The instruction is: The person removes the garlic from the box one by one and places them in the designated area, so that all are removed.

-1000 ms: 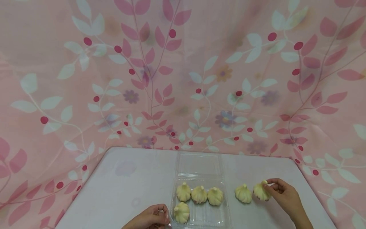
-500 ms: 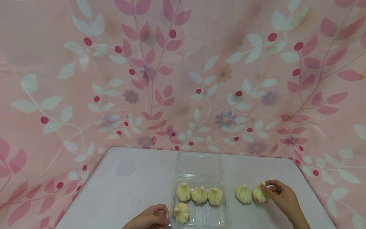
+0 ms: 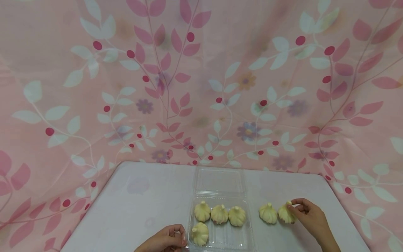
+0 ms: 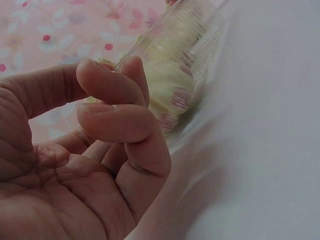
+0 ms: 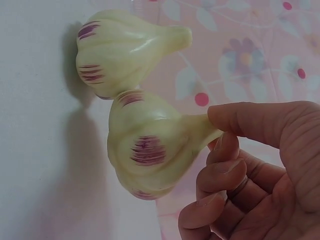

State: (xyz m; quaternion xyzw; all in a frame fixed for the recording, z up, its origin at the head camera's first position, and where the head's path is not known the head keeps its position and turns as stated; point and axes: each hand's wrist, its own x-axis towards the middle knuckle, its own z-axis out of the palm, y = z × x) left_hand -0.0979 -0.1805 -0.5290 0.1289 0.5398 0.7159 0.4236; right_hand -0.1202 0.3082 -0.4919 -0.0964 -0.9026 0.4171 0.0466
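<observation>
Four garlic bulbs [image 3: 219,214] sit in the clear tray [image 3: 245,233]; two remain on the table. Your right hand [image 3: 310,216] pinches the outer bulb [image 3: 285,214]'s stem; your left hand [image 3: 165,239] grips the tray's edge

We see a pink leaf-print curtain [image 3: 201,87] hanging beyond a white table [image 3: 141,196]. One loose garlic bulb [image 3: 268,213] sits just left of the right hand [image 3: 310,215]. Four more bulbs [image 3: 219,214] lie between it and the left hand [image 3: 165,239].
</observation>
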